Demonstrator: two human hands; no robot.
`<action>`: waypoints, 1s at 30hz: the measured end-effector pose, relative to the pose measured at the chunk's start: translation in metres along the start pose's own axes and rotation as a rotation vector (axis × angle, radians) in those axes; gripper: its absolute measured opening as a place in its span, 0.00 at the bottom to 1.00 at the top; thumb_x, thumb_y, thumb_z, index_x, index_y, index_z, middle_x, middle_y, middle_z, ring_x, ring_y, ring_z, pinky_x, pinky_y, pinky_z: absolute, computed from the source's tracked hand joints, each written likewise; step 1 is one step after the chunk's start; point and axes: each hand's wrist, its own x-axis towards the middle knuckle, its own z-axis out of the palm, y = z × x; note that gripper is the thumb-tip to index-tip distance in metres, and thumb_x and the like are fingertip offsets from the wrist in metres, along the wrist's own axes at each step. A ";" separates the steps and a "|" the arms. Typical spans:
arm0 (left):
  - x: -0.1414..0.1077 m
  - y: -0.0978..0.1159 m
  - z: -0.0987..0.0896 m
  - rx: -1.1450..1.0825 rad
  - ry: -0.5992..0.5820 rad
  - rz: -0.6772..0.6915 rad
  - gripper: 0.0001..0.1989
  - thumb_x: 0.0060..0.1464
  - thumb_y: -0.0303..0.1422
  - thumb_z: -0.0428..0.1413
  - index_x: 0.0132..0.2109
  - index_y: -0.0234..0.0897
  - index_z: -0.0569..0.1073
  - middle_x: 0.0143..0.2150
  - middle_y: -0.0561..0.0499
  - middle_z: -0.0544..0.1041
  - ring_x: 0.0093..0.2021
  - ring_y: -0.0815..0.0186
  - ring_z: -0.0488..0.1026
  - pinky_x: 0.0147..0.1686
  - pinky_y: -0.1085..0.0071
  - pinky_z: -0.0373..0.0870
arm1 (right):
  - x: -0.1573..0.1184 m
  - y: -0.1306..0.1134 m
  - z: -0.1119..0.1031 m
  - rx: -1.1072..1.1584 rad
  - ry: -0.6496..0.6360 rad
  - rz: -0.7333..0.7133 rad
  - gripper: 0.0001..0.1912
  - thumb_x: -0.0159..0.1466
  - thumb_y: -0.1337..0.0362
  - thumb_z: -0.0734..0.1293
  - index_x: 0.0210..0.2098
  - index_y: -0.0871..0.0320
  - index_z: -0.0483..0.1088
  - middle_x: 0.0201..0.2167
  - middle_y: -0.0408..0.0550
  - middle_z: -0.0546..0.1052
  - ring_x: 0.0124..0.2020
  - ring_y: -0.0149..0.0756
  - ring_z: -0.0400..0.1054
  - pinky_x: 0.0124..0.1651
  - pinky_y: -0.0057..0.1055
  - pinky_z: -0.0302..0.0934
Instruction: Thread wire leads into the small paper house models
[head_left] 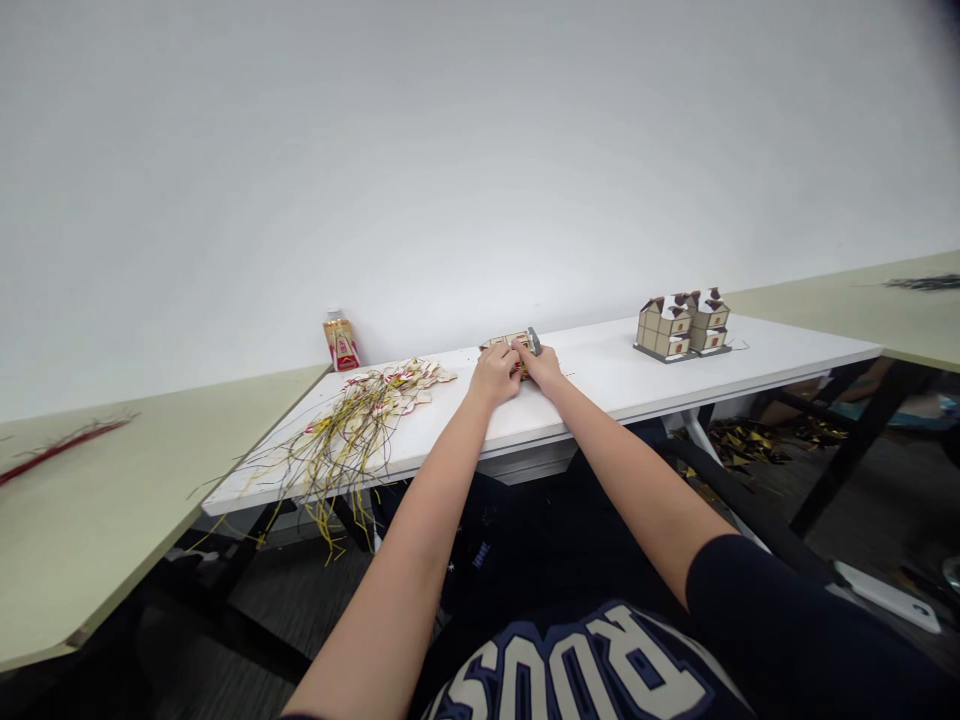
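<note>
Both of my hands meet on a small model house (519, 338) at the middle of the white table (592, 385). It seems tipped on its side, its grey base turned to the right. My left hand (495, 374) is closed around its left part, and my right hand (543, 368) grips the right part by the base. My fingers hide most of the house. Farther right, two similar model houses (665, 328) stand upright on grey bases, with brown and white roofs. Left of my hands lies a pile of flat printed tags (405, 378) with yellow and black strings (341, 430).
A drink bottle (341, 342) with a red and gold label stands at the back left, near the wall. Beige tables (112, 480) adjoin on both sides; the left one bears a red bundle of strings (64, 450). Strings hang over the white table's front edge.
</note>
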 end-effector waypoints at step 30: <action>0.000 -0.001 0.002 0.053 -0.025 -0.005 0.04 0.54 0.27 0.52 0.37 0.35 0.71 0.40 0.41 0.73 0.44 0.54 0.69 0.44 0.58 0.65 | 0.002 0.001 0.001 -0.053 -0.028 0.012 0.24 0.54 0.46 0.70 0.36 0.61 0.77 0.36 0.52 0.81 0.39 0.41 0.75 0.43 0.32 0.67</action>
